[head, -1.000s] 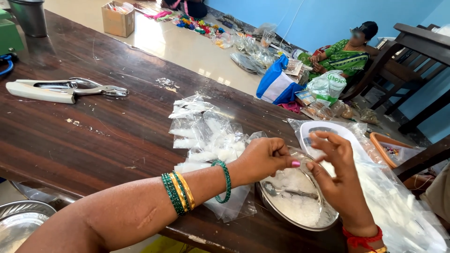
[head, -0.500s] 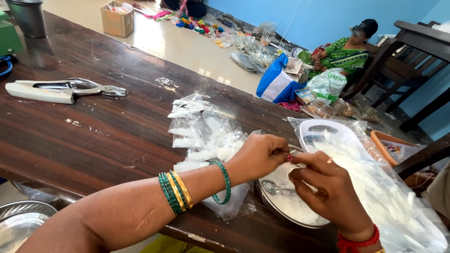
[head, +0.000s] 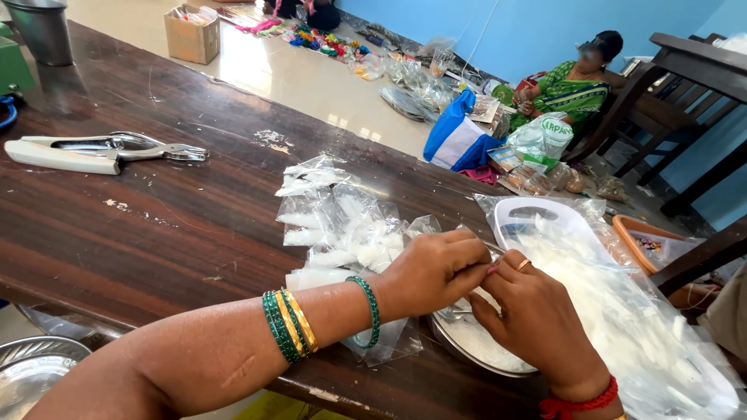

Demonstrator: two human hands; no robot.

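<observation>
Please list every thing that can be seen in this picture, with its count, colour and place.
Small packets: a pile, clear with white filling, table centre.
Steel plate: one, silver, under the hands.
Stapler tool: one, white and metal, table left.
Tray of bags: one, white, right.
Wooden table: one, dark brown.
Metal cup: one, grey, far left corner.
Cardboard box: one, brown, on floor.
Seated person: one, green clothing, by blue wall.
Left hand: green and gold bangles, over the plate.
Right hand: red wrist thread, touching the left.
</observation>
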